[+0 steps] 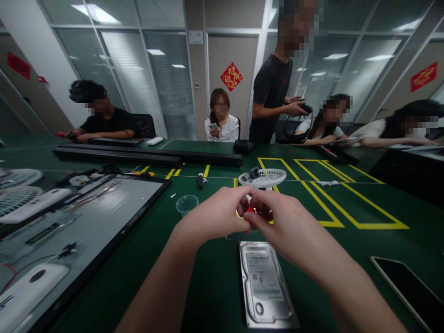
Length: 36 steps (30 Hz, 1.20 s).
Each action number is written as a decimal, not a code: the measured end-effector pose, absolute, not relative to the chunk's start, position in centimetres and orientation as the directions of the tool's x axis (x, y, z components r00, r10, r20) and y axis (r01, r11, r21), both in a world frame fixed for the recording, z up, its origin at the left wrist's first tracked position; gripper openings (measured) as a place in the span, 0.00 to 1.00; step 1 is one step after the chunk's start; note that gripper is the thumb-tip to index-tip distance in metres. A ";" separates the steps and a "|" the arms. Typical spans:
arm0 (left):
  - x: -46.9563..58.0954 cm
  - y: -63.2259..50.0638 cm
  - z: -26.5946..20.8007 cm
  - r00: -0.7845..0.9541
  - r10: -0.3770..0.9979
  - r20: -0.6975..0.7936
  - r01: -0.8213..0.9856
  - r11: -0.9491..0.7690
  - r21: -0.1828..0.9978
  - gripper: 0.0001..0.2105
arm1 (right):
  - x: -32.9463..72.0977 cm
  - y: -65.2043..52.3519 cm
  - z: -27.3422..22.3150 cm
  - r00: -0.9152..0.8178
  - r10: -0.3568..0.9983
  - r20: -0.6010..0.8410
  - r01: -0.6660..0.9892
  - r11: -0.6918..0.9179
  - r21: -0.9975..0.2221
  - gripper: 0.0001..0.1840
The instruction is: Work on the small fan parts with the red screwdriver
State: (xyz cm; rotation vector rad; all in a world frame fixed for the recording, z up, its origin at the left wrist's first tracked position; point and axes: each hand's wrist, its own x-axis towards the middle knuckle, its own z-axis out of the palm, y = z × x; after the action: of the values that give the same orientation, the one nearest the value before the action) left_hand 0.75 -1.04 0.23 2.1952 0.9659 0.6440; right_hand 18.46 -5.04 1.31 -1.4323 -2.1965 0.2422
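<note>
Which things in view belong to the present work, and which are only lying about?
Likely in use:
small red object, between the left hand and right hand
perhaps the hard drive close by

Likely just lying about:
clear plastic cup
white round grille
phone
large grey panel

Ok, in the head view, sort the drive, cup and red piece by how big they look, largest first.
1. Drive
2. Cup
3. Red piece, judging only by what shows; it's partly hidden.
</note>
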 end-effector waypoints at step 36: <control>0.7 -0.8 0.1 0.617 0.763 0.192 0.463 -0.550 0.695 0.18 | 18.6 -5.1 1.4 -0.328 0.895 0.303 0.791 0.435 -0.430 0.12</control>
State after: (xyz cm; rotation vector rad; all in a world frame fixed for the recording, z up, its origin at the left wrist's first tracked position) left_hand 0.73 -0.82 0.11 2.2381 0.9596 0.6480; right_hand 18.59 -5.14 1.44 -1.4170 -2.1969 0.2791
